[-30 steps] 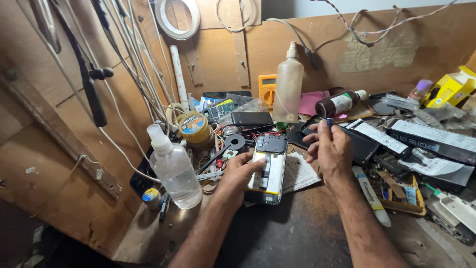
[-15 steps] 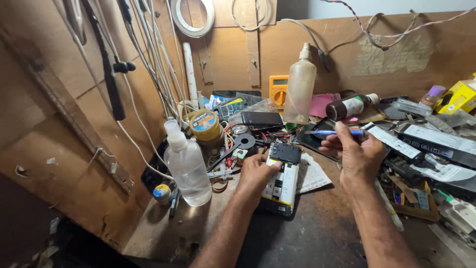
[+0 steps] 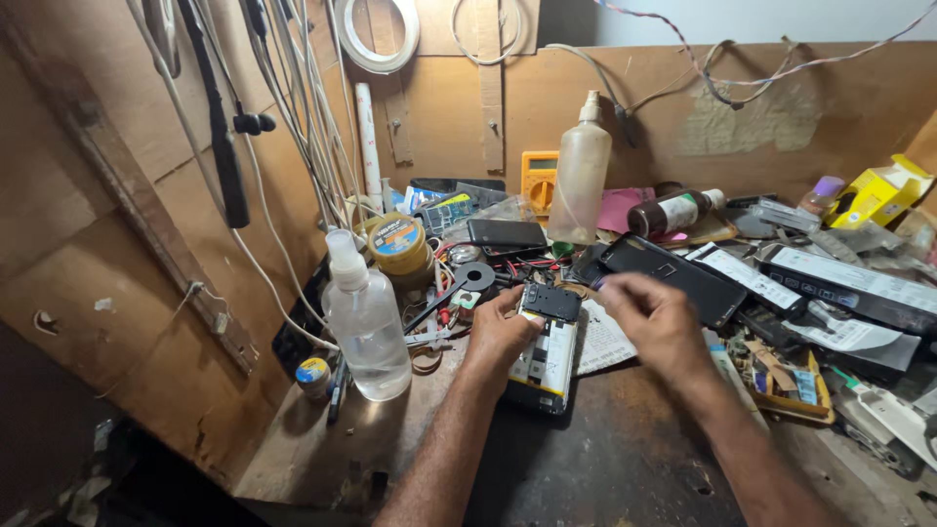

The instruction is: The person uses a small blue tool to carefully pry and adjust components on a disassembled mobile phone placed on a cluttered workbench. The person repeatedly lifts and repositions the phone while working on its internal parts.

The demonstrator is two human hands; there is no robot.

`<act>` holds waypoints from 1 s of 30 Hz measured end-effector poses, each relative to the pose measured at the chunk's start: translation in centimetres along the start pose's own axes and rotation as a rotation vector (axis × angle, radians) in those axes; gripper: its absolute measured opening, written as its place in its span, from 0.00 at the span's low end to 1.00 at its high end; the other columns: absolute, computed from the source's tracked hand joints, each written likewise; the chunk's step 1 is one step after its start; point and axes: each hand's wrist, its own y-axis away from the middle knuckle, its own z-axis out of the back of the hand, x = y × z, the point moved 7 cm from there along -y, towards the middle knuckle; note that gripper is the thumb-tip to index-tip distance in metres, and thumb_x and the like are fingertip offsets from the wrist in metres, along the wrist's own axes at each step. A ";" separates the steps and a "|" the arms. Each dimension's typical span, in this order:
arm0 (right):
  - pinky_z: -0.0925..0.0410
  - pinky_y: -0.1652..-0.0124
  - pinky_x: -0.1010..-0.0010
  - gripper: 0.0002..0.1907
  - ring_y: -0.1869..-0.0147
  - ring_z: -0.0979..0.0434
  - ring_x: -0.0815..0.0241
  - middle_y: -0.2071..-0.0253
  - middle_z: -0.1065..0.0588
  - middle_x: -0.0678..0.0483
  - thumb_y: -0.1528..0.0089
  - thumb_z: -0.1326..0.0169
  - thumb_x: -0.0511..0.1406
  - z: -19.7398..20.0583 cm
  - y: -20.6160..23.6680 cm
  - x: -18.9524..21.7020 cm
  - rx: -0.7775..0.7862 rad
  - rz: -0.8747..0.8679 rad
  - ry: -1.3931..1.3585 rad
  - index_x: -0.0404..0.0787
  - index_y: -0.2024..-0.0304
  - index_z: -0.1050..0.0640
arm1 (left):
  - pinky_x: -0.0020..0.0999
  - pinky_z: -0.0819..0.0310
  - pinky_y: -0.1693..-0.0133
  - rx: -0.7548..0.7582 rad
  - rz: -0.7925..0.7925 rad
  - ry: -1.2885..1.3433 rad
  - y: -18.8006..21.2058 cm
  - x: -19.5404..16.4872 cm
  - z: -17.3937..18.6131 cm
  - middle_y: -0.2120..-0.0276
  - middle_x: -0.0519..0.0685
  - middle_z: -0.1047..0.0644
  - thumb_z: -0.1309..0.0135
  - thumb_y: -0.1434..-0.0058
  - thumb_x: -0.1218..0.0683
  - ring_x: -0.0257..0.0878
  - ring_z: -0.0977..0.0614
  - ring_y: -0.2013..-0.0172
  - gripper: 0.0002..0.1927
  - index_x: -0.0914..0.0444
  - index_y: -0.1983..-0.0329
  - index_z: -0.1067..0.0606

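An opened phone [image 3: 549, 359] with its circuit board and battery exposed lies on the dark bench in front of me. My left hand [image 3: 496, 332] rests on the phone's left edge and holds it steady, thumb near its top. My right hand [image 3: 656, 317] hovers just right of the phone's top end, blurred by motion. Its fingers are pinched on a thin blue-handled tool [image 3: 597, 284] whose tip I cannot make out. A sheet of printed paper [image 3: 603, 344] lies under the phone's right side.
A clear spray bottle [image 3: 367, 332] stands left of the phone, a tape roll [image 3: 398, 244] behind it. A tall bottle [image 3: 581, 176], a yellow meter [image 3: 539, 180] and a black phone [image 3: 506, 234] sit at the back. Boxes and parts crowd the right; cables [image 3: 293, 117] hang at left.
My right hand has come down and left from the clutter at the back, carrying the blue tool toward the phone's top end. My left hand has stayed on the phone.
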 end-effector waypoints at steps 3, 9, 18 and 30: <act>0.32 0.71 0.66 0.16 0.73 0.23 0.58 0.74 0.19 0.47 0.40 0.39 0.44 -0.5 1.6 1.9 0.079 -0.252 0.392 0.44 0.54 0.15 | 0.29 0.21 0.57 0.005 -0.041 0.041 0.0 -0.3 -0.3 0.55 0.52 0.16 0.44 0.47 0.65 0.35 0.15 0.60 0.34 0.69 0.33 0.31; 0.29 0.69 0.63 0.16 0.75 0.19 0.57 0.76 0.18 0.46 0.41 0.39 0.47 -1.8 2.1 6.1 0.220 -0.297 0.426 0.50 0.54 0.14 | 0.30 0.22 0.59 -0.028 -0.010 -0.006 1.0 -0.8 -0.2 0.58 0.50 0.16 0.44 0.48 0.64 0.35 0.16 0.62 0.31 0.63 0.37 0.25; 0.25 0.67 0.64 0.15 0.73 0.15 0.55 0.75 0.17 0.48 0.43 0.41 0.45 -2.5 1.6 6.1 0.240 -0.179 0.432 0.47 0.58 0.13 | 0.31 0.24 0.57 -0.074 -0.027 -0.136 2.0 -1.9 0.0 0.59 0.47 0.15 0.43 0.50 0.61 0.35 0.16 0.61 0.29 0.57 0.42 0.21; 0.25 0.65 0.59 0.13 0.69 0.16 0.48 0.74 0.18 0.44 0.42 0.40 0.46 -2.8 2.6 6.6 0.104 -0.156 0.601 0.52 0.59 0.13 | 0.32 0.24 0.53 -0.152 -0.006 -0.280 2.6 -2.7 0.3 0.58 0.50 0.14 0.44 0.54 0.57 0.38 0.15 0.58 0.33 0.52 0.41 0.21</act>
